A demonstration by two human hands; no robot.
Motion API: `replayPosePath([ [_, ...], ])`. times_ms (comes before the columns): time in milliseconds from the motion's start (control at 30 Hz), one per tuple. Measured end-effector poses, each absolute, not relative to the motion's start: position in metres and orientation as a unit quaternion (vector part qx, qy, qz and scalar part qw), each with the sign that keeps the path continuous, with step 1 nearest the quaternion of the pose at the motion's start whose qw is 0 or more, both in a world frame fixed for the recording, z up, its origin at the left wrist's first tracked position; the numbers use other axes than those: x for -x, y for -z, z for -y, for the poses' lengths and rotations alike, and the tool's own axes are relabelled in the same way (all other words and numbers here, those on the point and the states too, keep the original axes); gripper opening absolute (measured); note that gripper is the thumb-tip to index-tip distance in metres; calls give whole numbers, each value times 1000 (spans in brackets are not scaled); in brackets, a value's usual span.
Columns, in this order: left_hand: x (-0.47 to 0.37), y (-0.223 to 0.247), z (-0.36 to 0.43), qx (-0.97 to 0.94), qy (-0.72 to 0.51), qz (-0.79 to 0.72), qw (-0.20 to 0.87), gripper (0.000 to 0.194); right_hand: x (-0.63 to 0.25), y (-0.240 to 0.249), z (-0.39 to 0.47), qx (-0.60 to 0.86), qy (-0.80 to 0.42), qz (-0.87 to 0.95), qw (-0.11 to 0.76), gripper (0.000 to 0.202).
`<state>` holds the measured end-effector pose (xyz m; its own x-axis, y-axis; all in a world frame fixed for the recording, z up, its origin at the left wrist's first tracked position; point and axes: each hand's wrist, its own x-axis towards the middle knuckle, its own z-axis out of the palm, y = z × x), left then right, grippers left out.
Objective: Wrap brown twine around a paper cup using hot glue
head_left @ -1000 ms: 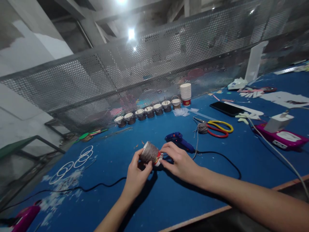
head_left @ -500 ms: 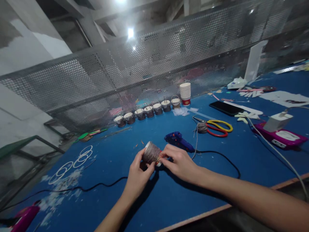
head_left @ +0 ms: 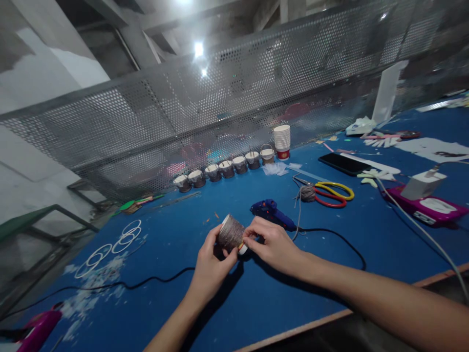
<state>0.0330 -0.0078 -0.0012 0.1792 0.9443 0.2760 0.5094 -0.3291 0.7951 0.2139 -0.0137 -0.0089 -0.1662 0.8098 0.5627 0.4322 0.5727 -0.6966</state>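
Observation:
A paper cup wrapped in grey-brown yarn lies tilted in my left hand, thumb and fingers around its sides. A strip of white and red shows bare at one end of the cup. My right hand is pinched at that end, right by the edge of the wrapping; its fingertips seem to be on the yarn, though the strand between them is too fine to make out. Beyond my right hand lies a blue glue gun. A small ball of grey yarn sits by scissors with red and yellow handles.
Several wrapped cups stand in a row by the perforated metal screen, beside a stack of paper cups. White rings lie at left. A phone and a magenta power strip are at right. Black cable crosses the blue table.
My right fingers have shifted slightly along the cup's end, and more of its bare white rim shows. My left hand keeps its hold.

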Motion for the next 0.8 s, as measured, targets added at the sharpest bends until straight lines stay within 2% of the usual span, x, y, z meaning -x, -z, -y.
replayPosePath([
  [800, -31, 1, 9, -711, -407, -506, 269, 29, -213, 8, 16, 435, -175, 737, 486, 9],
])
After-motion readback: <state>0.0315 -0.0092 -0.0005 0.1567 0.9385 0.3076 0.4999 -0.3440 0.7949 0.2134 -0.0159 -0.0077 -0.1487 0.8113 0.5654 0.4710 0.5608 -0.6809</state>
